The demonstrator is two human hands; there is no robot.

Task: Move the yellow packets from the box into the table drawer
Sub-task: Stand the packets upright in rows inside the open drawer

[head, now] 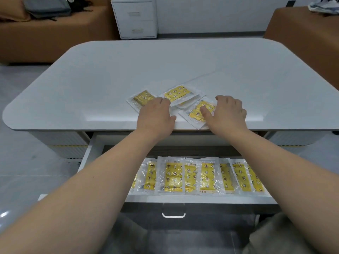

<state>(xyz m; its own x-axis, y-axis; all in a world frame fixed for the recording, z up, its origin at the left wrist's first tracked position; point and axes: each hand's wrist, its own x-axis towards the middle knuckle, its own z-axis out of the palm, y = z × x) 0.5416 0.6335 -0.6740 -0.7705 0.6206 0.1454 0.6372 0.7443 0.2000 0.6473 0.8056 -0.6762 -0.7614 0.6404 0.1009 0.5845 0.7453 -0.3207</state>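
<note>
Head view, looking down at a white tabletop [110,79] with an open drawer [201,198] below it at the bottom of the frame. No box is in view.

Three loose yellow packets lie near the tabletop's front edge, at the centre of the frame. I have both hands on them.

My left hand [156,114] covers the near end of the left packet [142,98]. Its fingers are bent down onto the wrapper, and I cannot tell whether they grip it. Most of that packet shows to the upper left of the knuckles.

My right hand [227,112] sits over the right packet [196,114]. The thumb lies on the yellow face and the fingers curl down past its far right edge, so I judge it a pinch. This packet's long axis runs from lower left to upper right, pointing between my hands.

The middle packet [179,93] lies above and between the hands, long axis roughly left to right. Its left corner is just beside my left fingertips, so the left hand is nearer. Another wrapper peeks out beneath it.

A row of packets [198,176] already stands side by side in the drawer, long axes pointing away from me. The drawer lies straight below both wrists, so the coming move is a pull towards me and down.
</note>
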